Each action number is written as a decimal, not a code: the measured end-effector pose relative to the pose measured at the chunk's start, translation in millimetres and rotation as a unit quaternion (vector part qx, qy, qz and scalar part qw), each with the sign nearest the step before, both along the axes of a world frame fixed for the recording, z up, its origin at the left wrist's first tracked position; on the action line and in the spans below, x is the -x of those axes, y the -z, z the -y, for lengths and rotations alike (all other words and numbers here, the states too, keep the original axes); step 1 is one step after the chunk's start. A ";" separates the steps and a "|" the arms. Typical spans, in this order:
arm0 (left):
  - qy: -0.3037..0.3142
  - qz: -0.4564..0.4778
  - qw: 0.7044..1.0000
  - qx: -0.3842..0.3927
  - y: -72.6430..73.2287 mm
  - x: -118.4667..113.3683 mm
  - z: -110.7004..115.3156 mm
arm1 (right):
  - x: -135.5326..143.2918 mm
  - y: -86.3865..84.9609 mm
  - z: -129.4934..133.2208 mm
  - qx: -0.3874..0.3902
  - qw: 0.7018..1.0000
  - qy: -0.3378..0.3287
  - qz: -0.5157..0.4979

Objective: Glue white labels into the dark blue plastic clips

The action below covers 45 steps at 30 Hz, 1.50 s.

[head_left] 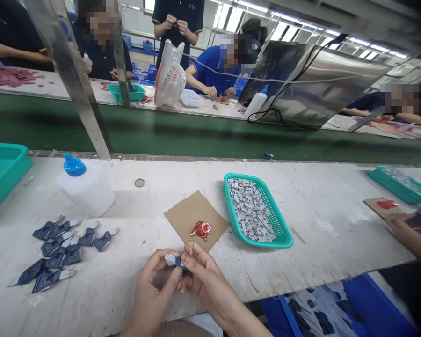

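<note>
My left grip (158,280) and right grip (206,277) pinch the small navy-and-pale-grey piece (177,261) between them, so I should align its edges squarely and press evenly, clear of the glossy red blob (203,229) just beyond.

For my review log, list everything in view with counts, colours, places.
Table: one, whitish, front
Navy pieces: about nine, left
Bottles: two, white, left, far bench
Cap: one, grey, centre-left
Baskets: four, green, left, middle, right, far bench
Bits: many, grey, middle and right baskets
Cards: at least two, brown, middle, right
Red pieces: at least two, on cards
Bins: several, blue, below right, background
Bag: one, white, far bench
Pink pieces: many, far bench
Panel: one, silvery, far bench
Strip: one, green, before far bench
Co-workers: six or more, mostly dark tops, across, right
Held piece: one, navy-grey, in fingers
Left hand, right hand: one each, bare, front
</note>
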<state>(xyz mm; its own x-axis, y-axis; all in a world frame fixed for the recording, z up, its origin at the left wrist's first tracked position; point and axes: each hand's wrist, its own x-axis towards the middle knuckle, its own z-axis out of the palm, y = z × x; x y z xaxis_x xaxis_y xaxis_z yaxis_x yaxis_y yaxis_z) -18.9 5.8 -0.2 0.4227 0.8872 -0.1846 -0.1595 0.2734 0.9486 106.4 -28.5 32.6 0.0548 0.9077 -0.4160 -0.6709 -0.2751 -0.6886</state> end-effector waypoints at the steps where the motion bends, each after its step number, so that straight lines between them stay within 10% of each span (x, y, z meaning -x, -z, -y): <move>1: -0.003 0.012 1.000 0.004 -1.7 -0.2 0.9 | 0.5 -0.7 0.9 0.005 1.000 0.004 -0.009; 12: -0.085 -0.009 0.994 0.064 -25.5 -8.4 2.1 | -17.0 -15.1 19.0 -0.021 0.986 -0.067 0.154; 15: -0.123 0.040 0.987 0.098 -28.8 -3.8 -10.2 | -65.8 -36.0 21.9 -0.024 0.890 -0.026 0.455; 18: -0.099 0.058 0.983 0.143 -24.5 5.4 -26.5 | -125.9 -46.1 19.1 0.047 0.703 0.024 0.709; 24: -0.105 -0.065 0.991 0.055 -4.2 29.9 -47.6 | -189.8 -30.7 7.9 0.090 0.627 -0.034 0.773; 30: -0.121 -0.263 0.954 -0.075 1.7 59.5 -58.2 | -188.5 -21.7 7.3 0.057 0.611 -0.086 0.785; 36: -0.081 -0.466 0.852 -0.223 4.7 89.7 -72.0 | -193.9 -18.9 5.4 0.037 0.629 -0.087 0.772; 41: -0.050 -0.498 0.812 -0.299 3.2 93.2 -75.4 | -192.9 -19.0 6.6 0.033 0.653 -0.064 0.754; 45: -0.136 -0.514 0.770 -0.352 -10.6 76.2 -63.1 | -189.9 -23.8 9.6 0.021 0.679 -0.034 0.733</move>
<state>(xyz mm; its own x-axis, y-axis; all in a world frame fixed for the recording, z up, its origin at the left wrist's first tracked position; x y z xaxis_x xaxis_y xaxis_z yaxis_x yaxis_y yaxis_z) -95.1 68.8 10.4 0.1554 0.9503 0.2697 0.8145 -0.2778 0.5094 296.3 -38.1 56.4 0.3973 0.9176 0.0151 0.7428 -0.3118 -0.5925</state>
